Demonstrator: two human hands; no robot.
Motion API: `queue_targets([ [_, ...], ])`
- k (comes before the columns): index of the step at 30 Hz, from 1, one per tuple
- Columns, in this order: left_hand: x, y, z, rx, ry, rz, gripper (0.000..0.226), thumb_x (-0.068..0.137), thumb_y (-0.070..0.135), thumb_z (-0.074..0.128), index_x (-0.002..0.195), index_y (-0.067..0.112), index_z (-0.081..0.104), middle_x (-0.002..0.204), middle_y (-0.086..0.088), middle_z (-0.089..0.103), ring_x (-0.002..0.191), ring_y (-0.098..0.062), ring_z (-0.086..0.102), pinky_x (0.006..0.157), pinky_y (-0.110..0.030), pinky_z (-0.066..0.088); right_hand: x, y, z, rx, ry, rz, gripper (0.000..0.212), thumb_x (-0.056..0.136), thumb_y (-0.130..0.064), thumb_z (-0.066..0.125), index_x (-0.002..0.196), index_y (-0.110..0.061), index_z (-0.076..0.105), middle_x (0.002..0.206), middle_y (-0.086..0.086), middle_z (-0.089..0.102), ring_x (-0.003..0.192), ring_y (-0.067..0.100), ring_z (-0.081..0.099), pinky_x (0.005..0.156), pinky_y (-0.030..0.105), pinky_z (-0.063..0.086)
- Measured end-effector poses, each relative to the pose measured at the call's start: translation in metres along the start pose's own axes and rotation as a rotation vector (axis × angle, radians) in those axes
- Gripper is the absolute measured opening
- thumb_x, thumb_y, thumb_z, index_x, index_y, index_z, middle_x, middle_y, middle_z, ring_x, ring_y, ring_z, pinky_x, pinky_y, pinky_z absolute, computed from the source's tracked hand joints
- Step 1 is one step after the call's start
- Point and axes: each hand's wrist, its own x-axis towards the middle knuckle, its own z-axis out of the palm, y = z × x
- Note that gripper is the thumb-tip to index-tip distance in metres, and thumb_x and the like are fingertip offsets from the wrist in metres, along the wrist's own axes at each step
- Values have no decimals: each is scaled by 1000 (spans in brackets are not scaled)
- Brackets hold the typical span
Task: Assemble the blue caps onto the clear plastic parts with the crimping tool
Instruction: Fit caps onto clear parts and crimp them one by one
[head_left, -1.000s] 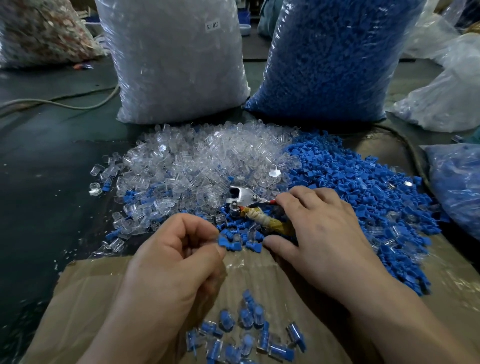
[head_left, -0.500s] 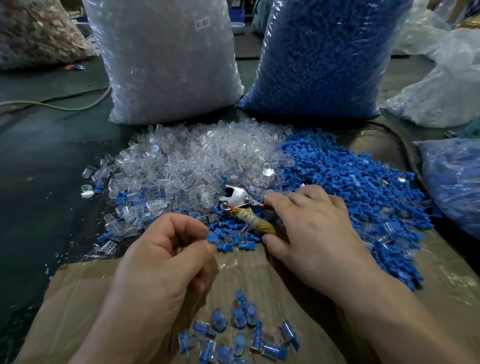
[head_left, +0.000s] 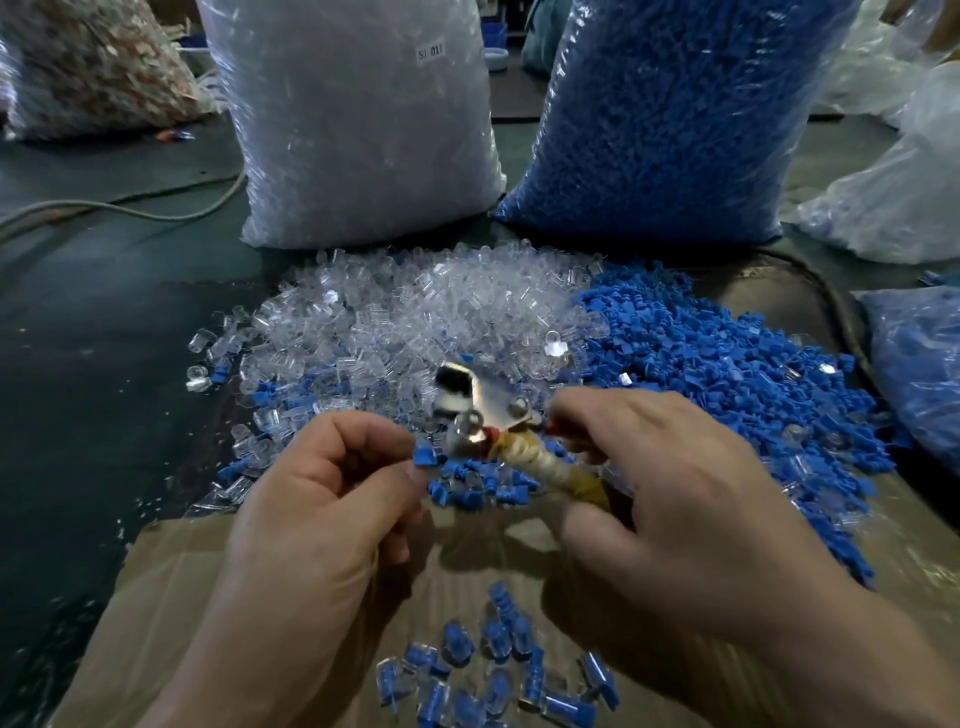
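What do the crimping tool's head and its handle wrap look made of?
Crimping tool head: bare polished metal, likely steel; it throws bright glare. Handle wrap: looks like yellowed cloth or tape wound in bands, matte; which one is unclear.

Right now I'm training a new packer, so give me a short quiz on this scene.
1. True or false: the right hand holds the metal crimping tool with the tape-wrapped handle.
2. What lies left of the loose blue plastic caps pile? A. clear plastic parts B. metal screws
3. Fill in: the finished blue-capped clear pieces lie on brown ____.
Key: 1 true; 2 A; 3 cardboard.
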Motion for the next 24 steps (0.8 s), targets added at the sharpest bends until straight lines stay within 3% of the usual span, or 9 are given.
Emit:
queue_targets([
  [4, -1, 6, 0, -153, -42, 29, 26, 65, 23, 87, 87, 20, 73, 72, -9, 71, 54, -15, 67, 48, -21, 53, -1, -5, 0, -11, -22, -121, 58, 75, -46, 47, 127, -21, 54, 108, -10, 64, 98, 7, 51, 86, 26, 41],
  [7, -2, 7, 0, -135, -43, 52, 30, 61, 20, 86, 88, 20, 73, 75, -7, 73, 58, -15, 70, 50, -21, 54, -2, -3, 0, -8, -61, -109, 63, 75, -48, 44, 132, -22, 52, 114, -10, 62, 104, 13, 55, 90, 30, 45],
  [11, -2, 9, -3, -118, -82, 43, 39, 62, 36, 90, 93, 19, 72, 82, -12, 73, 64, -22, 71, 60, -30, 59, -2, 1, -1, 6, -80, -96, 65, 75, -53, 45, 134, -26, 48, 116, -15, 58, 106, 9, 53, 91, 25, 41],
  [16, -3, 8, -3, -71, -64, 71, 18, 69, 22, 78, 86, 25, 73, 75, -5, 72, 58, -12, 67, 51, -19, 53, -4, 4, 0, 24, -101, -87, 66, 75, -51, 46, 137, -28, 47, 120, -16, 56, 112, 6, 49, 95, 19, 33],
  [20, -3, 12, -1, -13, -39, 92, 21, 65, 20, 84, 81, 29, 73, 65, -2, 67, 51, -8, 61, 45, -14, 47, -4, 5, 1, 25, -115, -76, 64, 75, -53, 44, 137, -36, 41, 120, -22, 54, 113, 0, 46, 95, 15, 29],
  [24, -3, 13, 0, -10, -52, 91, 18, 63, 28, 72, 80, 29, 72, 67, -4, 68, 51, -8, 61, 46, -14, 47, -4, 4, 2, -6, -107, -99, 61, 75, -56, 44, 133, -36, 45, 114, -19, 60, 106, 6, 53, 92, 23, 41],
])
